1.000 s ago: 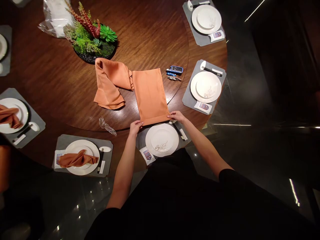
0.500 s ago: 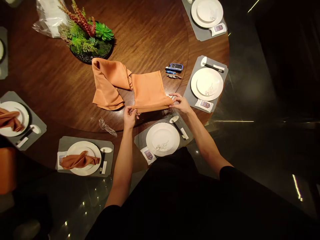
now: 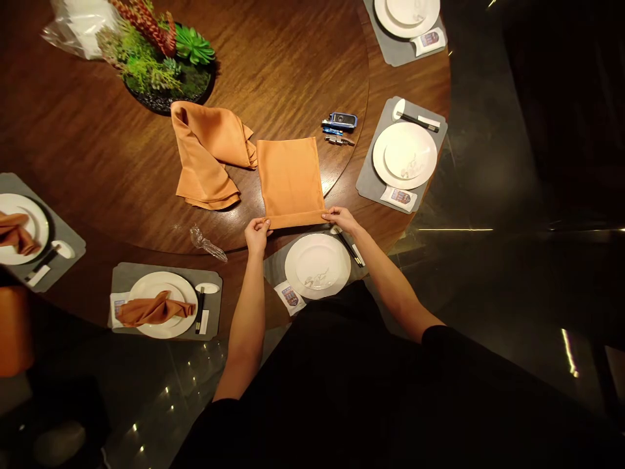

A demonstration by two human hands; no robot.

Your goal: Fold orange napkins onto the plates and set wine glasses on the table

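An orange cloth napkin (image 3: 290, 176) is spread on the wooden table, with a narrow band folded up along its near edge. My left hand (image 3: 256, 234) pinches the left end of that band, thumb on top. At the right end my right hand (image 3: 342, 219) pinches the same band. Left of it lies a loose heap of orange cloth (image 3: 208, 156), its folds rumpled. Just below the napkin is a white plate (image 3: 317, 264) on a grey placemat, partly under my forearms' reach.
A planted centrepiece (image 3: 168, 71) and a plastic bag (image 3: 83, 29) sit at the back left. A blue-edged device (image 3: 342, 120) with small items lies to the right. Crumpled clear wrap (image 3: 208, 244) lies near the left forearm. A neighbouring plate (image 3: 161, 286) carries a folded orange napkin (image 3: 156, 309).
The napkin's near edge has gone from loosely gathered to a flat, straight folded band. My right hand has moved left and slightly down along it; the view has shifted a little.
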